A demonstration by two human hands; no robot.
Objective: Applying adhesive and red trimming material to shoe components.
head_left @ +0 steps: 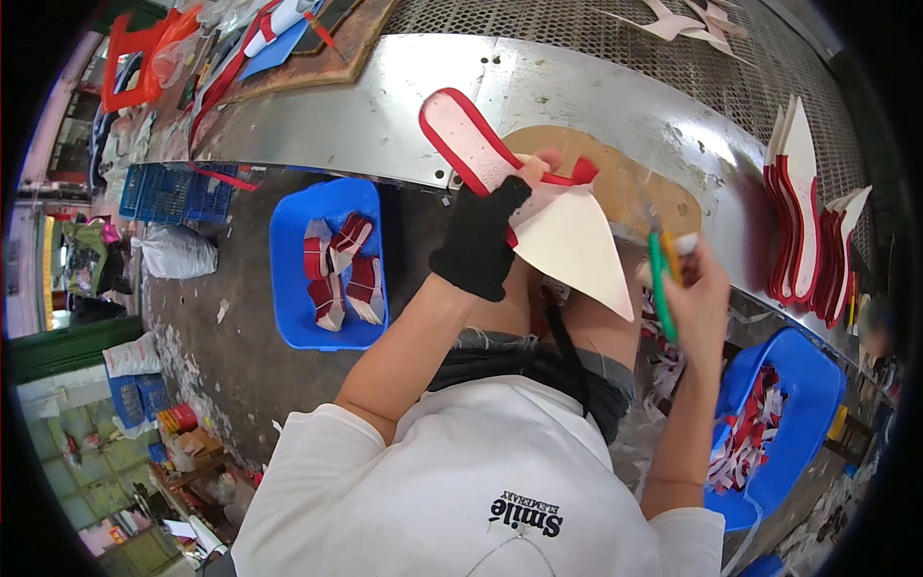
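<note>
My left hand (478, 231), in a black fingerless glove, pinches a flat white piece with red edging (461, 135), shaped like part of a shoe upper. Its rounded, red-bound end points up over the table, while its plain white pointed end (582, 240) hangs above my lap. A short red tab (584, 171) sticks out beside my fingertips. To the right, my bare right hand (700, 300) is closed round green-handled scissors (660, 284), apart from the piece. Motion blurs the blades, and something yellow and white shows at my fingers.
A brown board (663, 197) lies on the metal table (385, 115). Stacked red-edged white pieces (796, 216) stand at the right. A blue bin (281, 279) at left holds red-and-white bundles; another blue bin (817, 385) at right holds scraps. A red-edged wooden board (361, 58) lies far left.
</note>
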